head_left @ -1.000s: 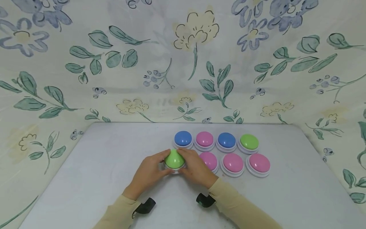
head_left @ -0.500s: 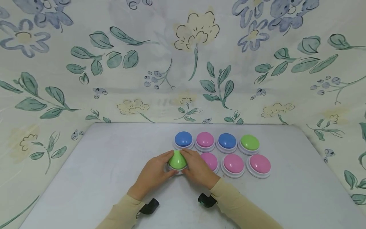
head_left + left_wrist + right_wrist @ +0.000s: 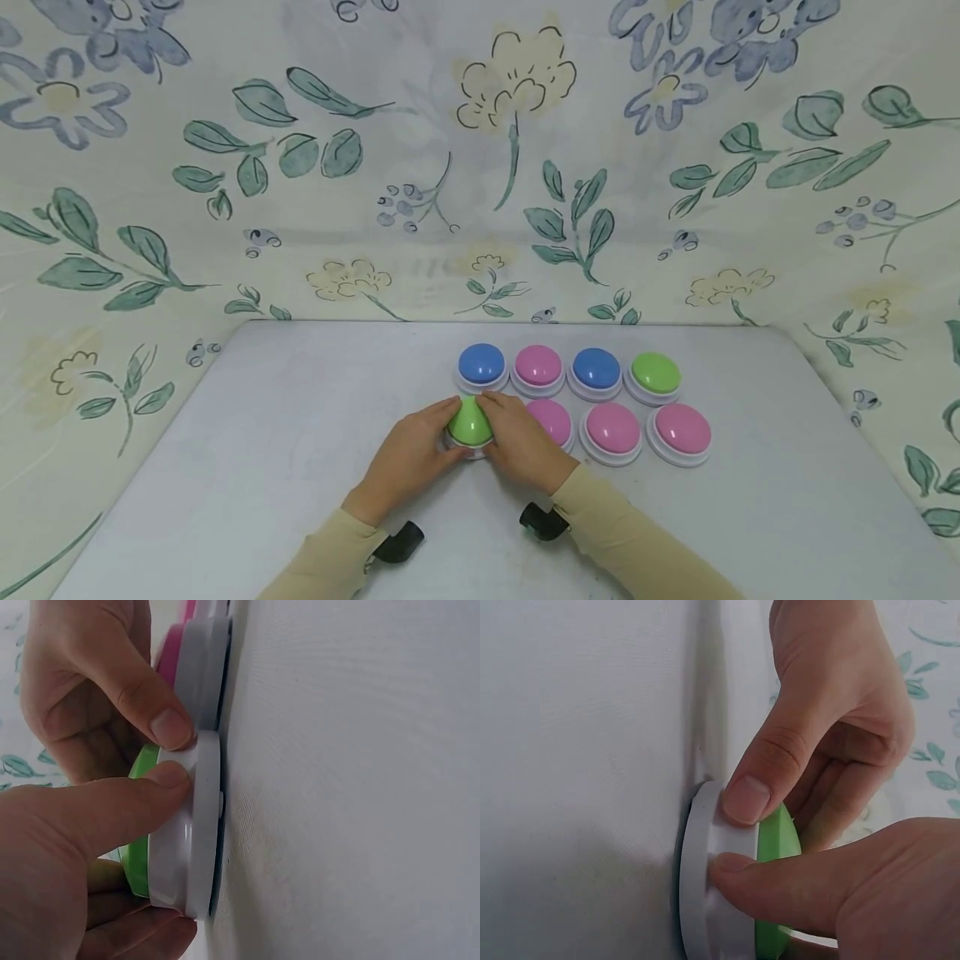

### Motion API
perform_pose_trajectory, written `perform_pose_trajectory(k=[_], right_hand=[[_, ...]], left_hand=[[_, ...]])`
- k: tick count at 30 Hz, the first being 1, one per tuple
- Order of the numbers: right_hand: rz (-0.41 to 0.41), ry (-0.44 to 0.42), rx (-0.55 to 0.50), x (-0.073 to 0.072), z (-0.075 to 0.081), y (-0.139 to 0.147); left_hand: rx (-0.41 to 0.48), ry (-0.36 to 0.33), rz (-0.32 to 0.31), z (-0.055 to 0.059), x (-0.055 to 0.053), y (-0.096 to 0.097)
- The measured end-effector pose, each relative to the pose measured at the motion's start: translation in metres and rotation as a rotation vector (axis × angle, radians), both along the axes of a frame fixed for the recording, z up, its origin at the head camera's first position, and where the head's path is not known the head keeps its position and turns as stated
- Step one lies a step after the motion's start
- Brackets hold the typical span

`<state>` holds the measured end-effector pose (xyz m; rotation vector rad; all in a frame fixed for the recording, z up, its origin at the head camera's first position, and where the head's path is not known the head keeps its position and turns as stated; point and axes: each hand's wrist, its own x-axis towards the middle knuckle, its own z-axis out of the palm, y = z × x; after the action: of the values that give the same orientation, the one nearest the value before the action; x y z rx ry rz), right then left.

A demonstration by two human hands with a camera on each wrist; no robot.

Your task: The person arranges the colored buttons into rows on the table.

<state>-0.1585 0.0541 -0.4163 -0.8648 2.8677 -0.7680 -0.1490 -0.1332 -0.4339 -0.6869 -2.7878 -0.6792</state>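
Both hands grip one green push button [image 3: 470, 423] with a round white base [image 3: 204, 832], at the left end of the front row. My left hand [image 3: 416, 446] holds its left side, thumb on the near side of the base and fingers curled round the far side. From the right, my right hand [image 3: 522, 439] holds it the same way, its thumb [image 3: 748, 801] pressed on the base beside the other thumb. The base sits right at the tabletop in both wrist views. A pink button [image 3: 552, 423] stands just right of it, partly hidden by my right hand.
Behind is a row of buttons: blue [image 3: 482, 364], pink [image 3: 537, 366], blue [image 3: 596, 368] and green [image 3: 656, 372]. Two more pink buttons, one [image 3: 613, 427] left of the other [image 3: 682, 428], continue the front row. Floral cloth [image 3: 420, 167] hangs behind the white table [image 3: 315, 375].
Both hands have slid the green button a little to the right, closer to the pink one beside it. The other buttons have stayed in place.
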Motion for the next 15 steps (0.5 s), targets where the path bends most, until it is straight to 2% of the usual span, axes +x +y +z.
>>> perform_pose_trajectory(k=[8,15], right_hand=[[-0.006,-0.019,0.013,-0.0018,0.0021,0.0002],[0.001,-0.023,0.015,-0.0036,0.0023,0.0012]], left_hand=[[0.006,-0.024,0.022,0.0005,0.0011,0.0040],[0.009,-0.010,0.023,-0.0001,0.0011,0.0052]])
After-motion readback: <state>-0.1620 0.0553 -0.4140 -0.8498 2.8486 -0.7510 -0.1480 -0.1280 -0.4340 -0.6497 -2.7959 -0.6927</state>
